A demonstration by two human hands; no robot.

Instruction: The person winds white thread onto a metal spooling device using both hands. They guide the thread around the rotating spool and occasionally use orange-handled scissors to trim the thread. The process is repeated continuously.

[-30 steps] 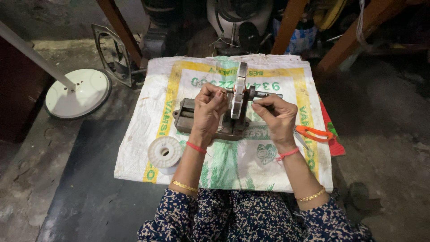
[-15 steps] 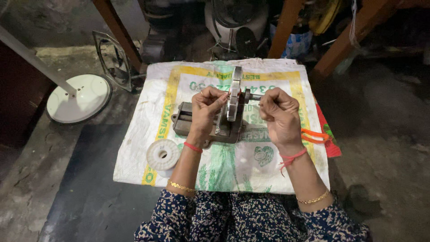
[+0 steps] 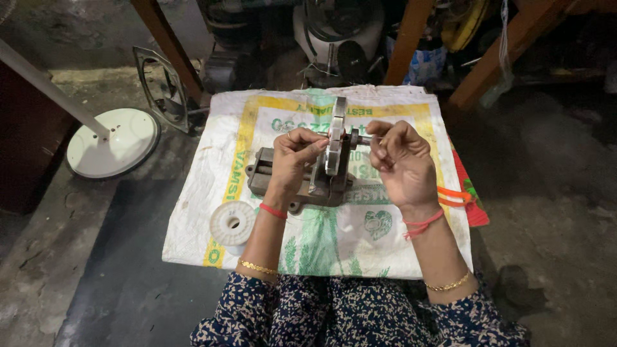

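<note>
Both hands (image 3: pixel 295 157) (image 3: pixel 400 164) raised, fingers pinching the metal winder (image 3: pixel 328 168)

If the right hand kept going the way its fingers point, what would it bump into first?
The right hand points left along the thin metal rod it pinches. It would probably bump first into the upright metal wheel of the small machine, then the left hand behind it, though depth is hard to judge.

Single head-worn view, looking steeply down and forward from above the seated person's lap. Close range: the woven sack (image 3: pixel 385 250) fills mid-frame, its far edge meeting dim, perhaps cluttered, floor (image 3: pixel 565 193). No second view shares coverage.
</note>
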